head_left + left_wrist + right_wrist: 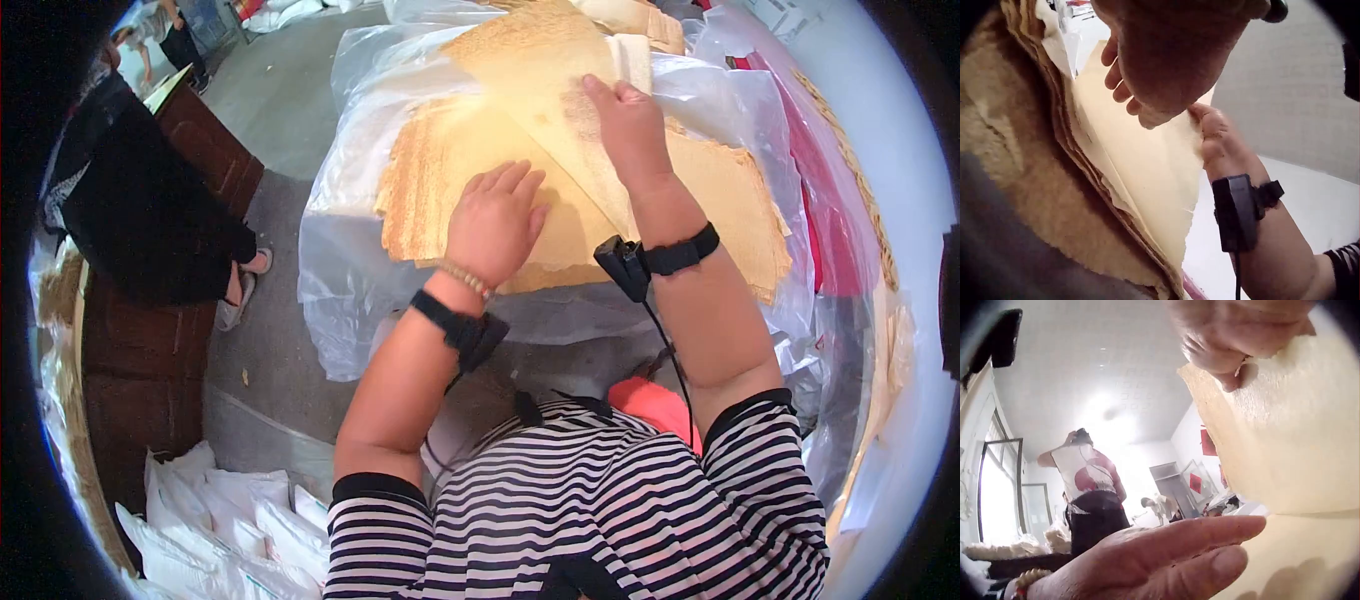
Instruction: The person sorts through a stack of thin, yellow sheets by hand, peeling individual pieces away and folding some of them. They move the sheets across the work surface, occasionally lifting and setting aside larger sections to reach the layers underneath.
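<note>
While my right hand (pixel 628 118) has its fingers (pixel 1222 359) curled around the upper edge of a thin yellow sheet (pixel 545 75), pinching it between fingertips and thumb, my left hand (pixel 493 225) lies flat with straight, slightly spread fingers (pixel 515 178) pressing on the stack of sheets (pixel 450 170) below. The lifted sheet is peeled up from the stack and stands tilted, its free end pointing away from me toward the far side of the table; its long axis runs from the stack's near edge, by my right wrist, up and away to the left. In the left wrist view the sheet bows upward off the ragged layered edges of the stack, with my right hand gripping its edge.

The stack rests on clear plastic sheeting (pixel 345 270) spread over the work surface, its rough edges brown. A second pile of sheets (pixel 640 20) lies farther off, beyond the lifted one. To my left stands a dark wooden bench (pixel 150 350), with a person in black (pixel 150 220) beside it. White sacks (pixel 220 530) lie on the floor near my left elbow.
</note>
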The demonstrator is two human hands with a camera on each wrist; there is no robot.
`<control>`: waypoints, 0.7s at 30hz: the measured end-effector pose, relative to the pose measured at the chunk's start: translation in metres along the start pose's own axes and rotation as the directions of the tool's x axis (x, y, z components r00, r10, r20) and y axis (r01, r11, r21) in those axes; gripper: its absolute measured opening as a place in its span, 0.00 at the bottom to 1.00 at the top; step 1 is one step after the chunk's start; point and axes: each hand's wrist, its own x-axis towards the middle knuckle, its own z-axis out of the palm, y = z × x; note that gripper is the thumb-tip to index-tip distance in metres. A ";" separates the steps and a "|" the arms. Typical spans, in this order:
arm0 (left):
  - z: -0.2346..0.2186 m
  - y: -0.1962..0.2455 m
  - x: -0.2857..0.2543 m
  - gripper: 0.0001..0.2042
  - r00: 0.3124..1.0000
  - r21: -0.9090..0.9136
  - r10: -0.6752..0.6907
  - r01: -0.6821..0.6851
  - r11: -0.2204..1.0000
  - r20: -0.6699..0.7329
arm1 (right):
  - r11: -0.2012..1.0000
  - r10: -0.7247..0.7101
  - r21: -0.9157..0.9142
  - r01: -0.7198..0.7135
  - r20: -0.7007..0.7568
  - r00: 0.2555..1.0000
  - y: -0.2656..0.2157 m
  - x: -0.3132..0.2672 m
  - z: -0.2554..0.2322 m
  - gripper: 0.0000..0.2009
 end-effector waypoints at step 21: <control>0.009 0.056 0.004 0.23 0.751 -0.770 -0.375 0.268 -0.579 0.543 | 0.642 -0.710 0.631 0.436 0.275 0.649 -0.027 -0.154 -0.088 0.15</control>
